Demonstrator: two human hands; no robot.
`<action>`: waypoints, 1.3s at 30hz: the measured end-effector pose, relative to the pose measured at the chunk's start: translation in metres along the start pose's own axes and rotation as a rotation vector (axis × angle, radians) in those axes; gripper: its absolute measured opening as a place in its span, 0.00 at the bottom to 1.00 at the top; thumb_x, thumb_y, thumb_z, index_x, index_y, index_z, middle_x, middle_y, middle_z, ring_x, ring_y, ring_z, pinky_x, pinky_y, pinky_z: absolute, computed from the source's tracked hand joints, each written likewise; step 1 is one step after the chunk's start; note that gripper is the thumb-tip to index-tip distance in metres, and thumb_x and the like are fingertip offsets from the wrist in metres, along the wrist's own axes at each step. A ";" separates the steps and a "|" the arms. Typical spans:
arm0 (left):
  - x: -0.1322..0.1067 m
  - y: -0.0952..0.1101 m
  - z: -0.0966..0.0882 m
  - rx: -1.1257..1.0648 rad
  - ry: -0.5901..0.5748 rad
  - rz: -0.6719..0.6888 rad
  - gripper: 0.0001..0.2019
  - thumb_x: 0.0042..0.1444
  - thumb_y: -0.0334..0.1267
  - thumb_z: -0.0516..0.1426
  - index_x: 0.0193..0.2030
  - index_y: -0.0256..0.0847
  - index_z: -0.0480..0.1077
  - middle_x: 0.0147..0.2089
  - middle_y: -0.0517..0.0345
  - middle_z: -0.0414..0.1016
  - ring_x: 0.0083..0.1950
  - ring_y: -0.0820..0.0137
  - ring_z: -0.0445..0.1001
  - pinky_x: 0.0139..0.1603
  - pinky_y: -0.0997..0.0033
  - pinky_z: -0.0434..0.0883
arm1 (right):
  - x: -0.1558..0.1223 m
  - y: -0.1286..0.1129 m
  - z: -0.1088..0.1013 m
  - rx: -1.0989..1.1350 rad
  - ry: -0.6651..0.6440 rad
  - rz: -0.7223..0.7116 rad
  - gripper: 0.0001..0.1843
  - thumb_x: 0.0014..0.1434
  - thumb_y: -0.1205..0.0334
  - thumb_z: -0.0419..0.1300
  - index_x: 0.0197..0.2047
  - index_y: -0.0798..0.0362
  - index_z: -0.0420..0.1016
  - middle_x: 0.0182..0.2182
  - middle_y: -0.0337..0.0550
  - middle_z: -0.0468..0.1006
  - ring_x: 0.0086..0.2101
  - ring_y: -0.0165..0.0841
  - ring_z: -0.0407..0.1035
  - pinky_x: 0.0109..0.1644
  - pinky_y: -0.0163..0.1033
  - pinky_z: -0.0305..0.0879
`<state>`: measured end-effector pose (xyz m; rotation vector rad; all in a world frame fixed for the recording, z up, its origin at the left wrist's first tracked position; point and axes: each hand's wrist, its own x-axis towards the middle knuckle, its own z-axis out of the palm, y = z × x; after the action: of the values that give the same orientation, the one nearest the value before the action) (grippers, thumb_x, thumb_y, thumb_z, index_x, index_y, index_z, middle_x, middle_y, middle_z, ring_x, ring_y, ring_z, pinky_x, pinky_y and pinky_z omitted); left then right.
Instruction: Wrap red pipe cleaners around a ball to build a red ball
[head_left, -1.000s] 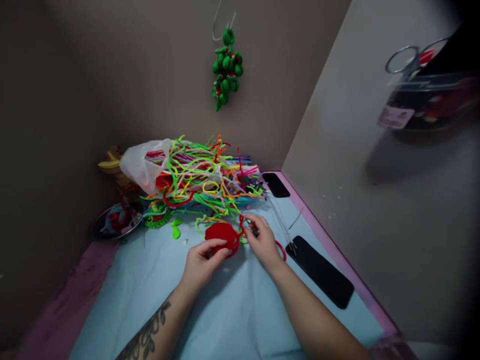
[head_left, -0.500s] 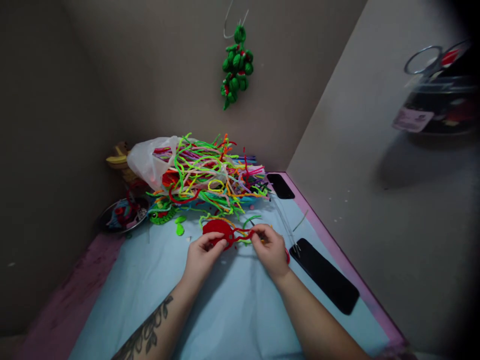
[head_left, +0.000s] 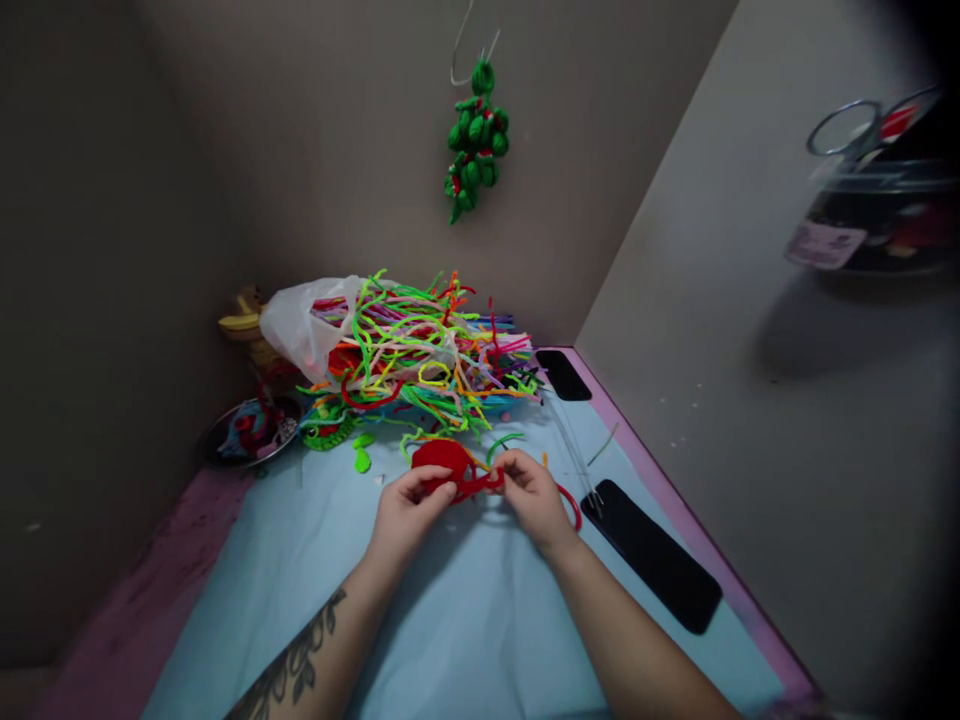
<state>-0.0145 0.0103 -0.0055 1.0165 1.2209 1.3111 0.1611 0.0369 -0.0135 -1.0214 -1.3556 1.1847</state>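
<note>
A round red pipe-cleaner piece (head_left: 441,456) is pinched at its lower edge by my left hand (head_left: 411,507). From its right side red pipe-cleaner strands (head_left: 480,484) run across to my right hand (head_left: 531,495), whose thumb and forefinger are closed on them. A loose red curve (head_left: 576,508) shows beyond the right wrist. Just behind the hands lie a green pipe cleaner (head_left: 506,443) and an orange one, partly hidden. Two light green leaf-like pieces (head_left: 363,455) rest to the left of the red piece.
A plastic bag (head_left: 296,318) spills many coloured pipe cleaners (head_left: 420,350) at the back. A bowl (head_left: 259,462) stands at left beside a green figure (head_left: 327,430). Two black phones (head_left: 652,560) (head_left: 564,375) lie at right. A green ornament (head_left: 478,140) hangs on the wall; a container with scissors (head_left: 847,125) is upper right.
The red strands between my hands now look shorter and closer together, and my right hand sits nearer the round red piece. More of the red curve shows beside my right wrist.
</note>
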 end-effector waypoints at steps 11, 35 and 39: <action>-0.002 -0.002 0.000 -0.044 -0.138 -0.064 0.17 0.40 0.43 0.66 0.36 0.35 0.75 0.26 0.56 0.76 0.20 0.75 0.69 0.23 0.75 0.68 | -0.008 0.002 0.009 -0.012 -0.117 0.123 0.06 0.47 0.60 0.63 0.26 0.54 0.75 0.22 0.37 0.74 0.24 0.28 0.64 0.28 0.33 0.61; -0.005 0.000 0.004 0.032 0.070 0.085 0.15 0.44 0.41 0.64 0.38 0.36 0.75 0.35 0.52 0.79 0.31 0.70 0.76 0.34 0.70 0.74 | -0.023 0.004 0.038 -0.046 -0.150 0.050 0.13 0.60 0.60 0.52 0.47 0.50 0.69 0.30 0.39 0.75 0.27 0.29 0.68 0.31 0.35 0.66; -0.006 0.004 0.005 0.052 0.105 0.105 0.13 0.44 0.41 0.64 0.37 0.37 0.76 0.34 0.54 0.79 0.28 0.72 0.74 0.30 0.73 0.73 | -0.024 0.009 0.036 -0.042 0.017 0.056 0.11 0.60 0.58 0.54 0.45 0.51 0.65 0.28 0.38 0.75 0.26 0.29 0.69 0.31 0.35 0.65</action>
<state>-0.0099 0.0050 -0.0011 1.0726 1.3004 1.4360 0.1282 0.0107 -0.0256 -1.1032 -1.3506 1.1907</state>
